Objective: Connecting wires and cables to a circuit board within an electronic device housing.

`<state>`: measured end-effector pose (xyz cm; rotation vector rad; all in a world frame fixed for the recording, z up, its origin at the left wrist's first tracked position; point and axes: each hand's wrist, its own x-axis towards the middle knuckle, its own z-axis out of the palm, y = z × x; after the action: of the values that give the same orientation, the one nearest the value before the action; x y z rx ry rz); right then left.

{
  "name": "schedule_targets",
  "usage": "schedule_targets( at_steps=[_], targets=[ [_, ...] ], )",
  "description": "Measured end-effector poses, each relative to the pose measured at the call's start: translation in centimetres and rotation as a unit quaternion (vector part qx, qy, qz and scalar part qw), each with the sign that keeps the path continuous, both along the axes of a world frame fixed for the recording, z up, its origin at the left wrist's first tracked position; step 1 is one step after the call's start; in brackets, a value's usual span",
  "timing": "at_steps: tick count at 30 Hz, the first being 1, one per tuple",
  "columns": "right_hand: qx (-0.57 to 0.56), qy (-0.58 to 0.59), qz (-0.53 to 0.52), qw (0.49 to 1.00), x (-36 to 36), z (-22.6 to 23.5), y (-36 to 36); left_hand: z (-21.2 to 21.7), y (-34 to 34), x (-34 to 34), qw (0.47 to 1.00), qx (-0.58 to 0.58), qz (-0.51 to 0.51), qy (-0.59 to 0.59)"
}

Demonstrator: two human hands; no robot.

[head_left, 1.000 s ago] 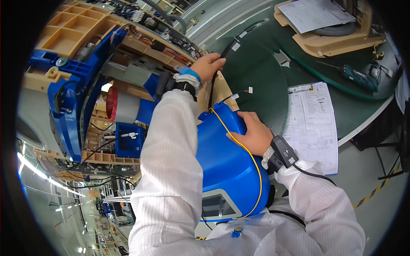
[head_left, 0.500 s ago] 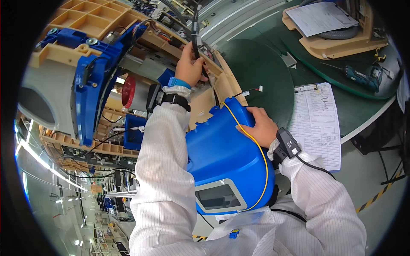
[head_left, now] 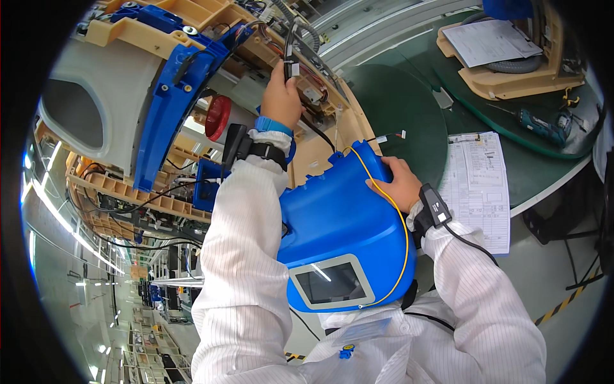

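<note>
My left hand [head_left: 280,101] is closed around a black cable bundle [head_left: 289,56] that carries a white tag, above the open interior of a machine with a tan frame. Under my forearms is a large blue cover [head_left: 332,211] with a grey-rimmed dark screen [head_left: 330,283] set into it. My right hand [head_left: 401,184] grips its upper right edge, the thumb on the outer face and the fingers over the rim. Across the cover runs a yellow wire [head_left: 406,246], passing by my right thumb. Thin leads with a small white connector [head_left: 382,139] stick out past the cover's top edge.
To the left stand a blue bracket [head_left: 167,105], a pale grey shell [head_left: 121,83] and a red round part [head_left: 218,118]. On the green table [head_left: 409,96] lie a clipboard with forms [head_left: 478,192] and a power drill [head_left: 543,128]. Papers [head_left: 489,41] rest on a tan part.
My left hand has shifted slightly along the cable, and the white tag shows above it. The right hand keeps its hold on the cover. The whole view has swung a little.
</note>
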<state>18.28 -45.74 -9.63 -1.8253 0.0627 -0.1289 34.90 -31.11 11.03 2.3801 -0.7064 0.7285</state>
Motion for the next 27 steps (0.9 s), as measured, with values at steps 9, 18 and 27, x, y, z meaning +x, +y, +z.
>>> schedule_targets(
  at_steps=[9,18,27],
  targets=[
    [-0.004,0.003,0.006,1.0,0.1,0.3,-0.1,1.4,1.7,-2.8,0.958,0.272,0.087,0.027],
    [0.004,0.024,0.023,0.999,0.1,0.4,-0.2,0.7,1.8,-2.7,0.822,0.485,0.188,0.232],
    [0.005,0.008,0.026,1.0,-0.1,1.1,0.1,-4.4,1.1,1.0,0.782,0.601,0.139,0.086]
  ],
)
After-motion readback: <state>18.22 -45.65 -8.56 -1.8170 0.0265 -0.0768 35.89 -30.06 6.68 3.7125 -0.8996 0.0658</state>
